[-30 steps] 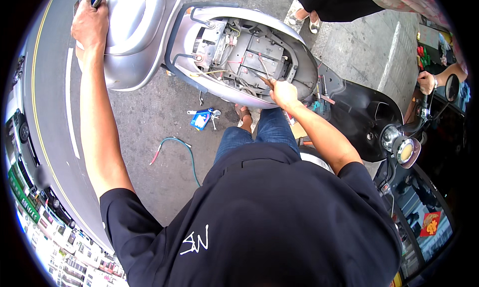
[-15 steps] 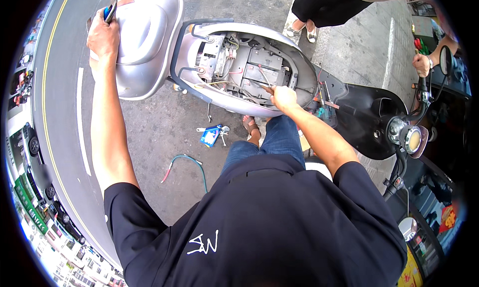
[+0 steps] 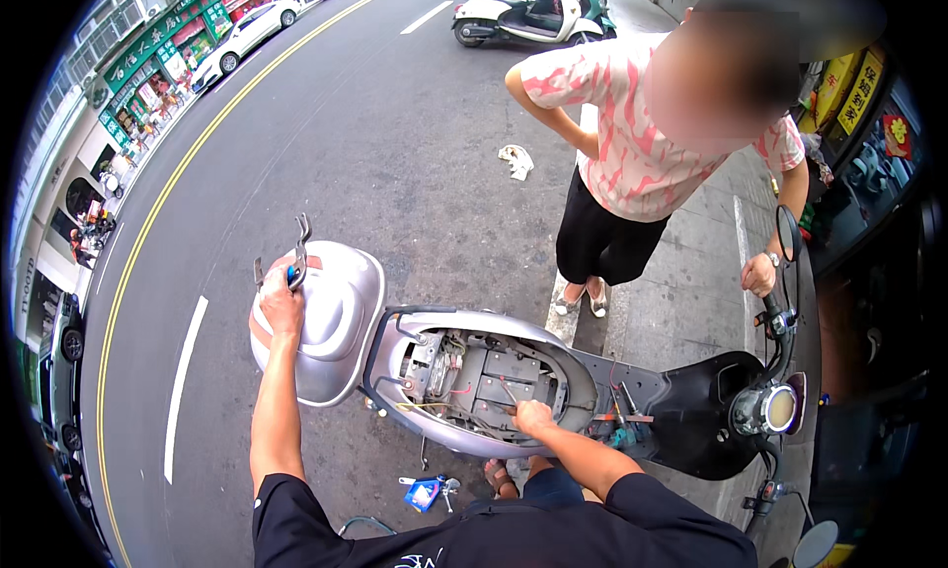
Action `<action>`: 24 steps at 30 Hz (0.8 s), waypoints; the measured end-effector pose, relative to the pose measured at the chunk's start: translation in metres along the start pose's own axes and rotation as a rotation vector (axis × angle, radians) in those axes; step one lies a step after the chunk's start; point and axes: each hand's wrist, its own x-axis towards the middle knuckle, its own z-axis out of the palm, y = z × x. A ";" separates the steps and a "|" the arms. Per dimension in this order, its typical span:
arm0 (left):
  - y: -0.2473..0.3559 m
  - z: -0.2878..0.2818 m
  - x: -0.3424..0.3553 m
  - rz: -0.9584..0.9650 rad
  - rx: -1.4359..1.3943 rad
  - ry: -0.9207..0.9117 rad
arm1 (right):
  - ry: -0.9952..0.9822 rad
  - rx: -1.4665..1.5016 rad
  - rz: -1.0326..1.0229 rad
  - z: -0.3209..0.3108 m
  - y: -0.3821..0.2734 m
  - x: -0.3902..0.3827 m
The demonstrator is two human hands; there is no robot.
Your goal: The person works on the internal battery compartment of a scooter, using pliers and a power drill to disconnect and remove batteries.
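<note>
The scooter (image 3: pixel 583 380), its body bay (image 3: pixel 484 385) uncovered, is now seen lower in view than before. The bystander (image 3: pixel 632 163), earlier cut off by the upper edge, is now shown to the head. At the silver rear case (image 3: pixel 331 321), the left hand's (image 3: pixel 283 309) grip is closed round pliers (image 3: pixel 300 244), now fully exposed. Over the bay, a slim tool (image 3: pixel 515 409), barely visible, is held in the right hand's (image 3: pixel 535 419) curled grip.
</note>
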 end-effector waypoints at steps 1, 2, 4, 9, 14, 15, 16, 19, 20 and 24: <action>-0.003 0.002 -0.002 0.028 -0.023 0.032 | -0.028 0.040 -0.015 0.006 0.009 0.006; -0.006 0.008 -0.006 0.038 0.024 0.032 | -0.076 0.095 0.030 0.011 0.020 0.014; -0.004 0.004 -0.011 -0.009 0.008 -0.015 | -0.141 0.190 0.030 0.009 0.032 0.024; 0.010 0.017 -0.017 -0.013 -0.027 0.054 | -0.246 0.562 0.146 0.027 0.119 0.064; 0.007 0.000 -0.005 -0.017 0.001 0.072 | -0.385 0.345 0.092 0.009 0.084 0.056; 0.005 0.002 -0.008 -0.009 -0.009 0.065 | -0.373 0.343 0.030 0.012 0.072 0.053; 0.004 0.004 -0.014 -0.009 -0.029 0.054 | -0.360 0.342 -0.031 0.018 0.060 0.047; -0.002 0.009 -0.005 0.012 -0.066 0.072 | -0.026 0.146 -0.256 0.024 0.011 0.035; 0.001 0.010 -0.002 -0.042 -0.117 0.047 | 0.013 0.184 -0.245 0.027 0.000 0.034; -0.001 0.012 -0.010 0.043 -0.135 0.086 | -0.009 0.326 -0.234 0.019 -0.011 0.027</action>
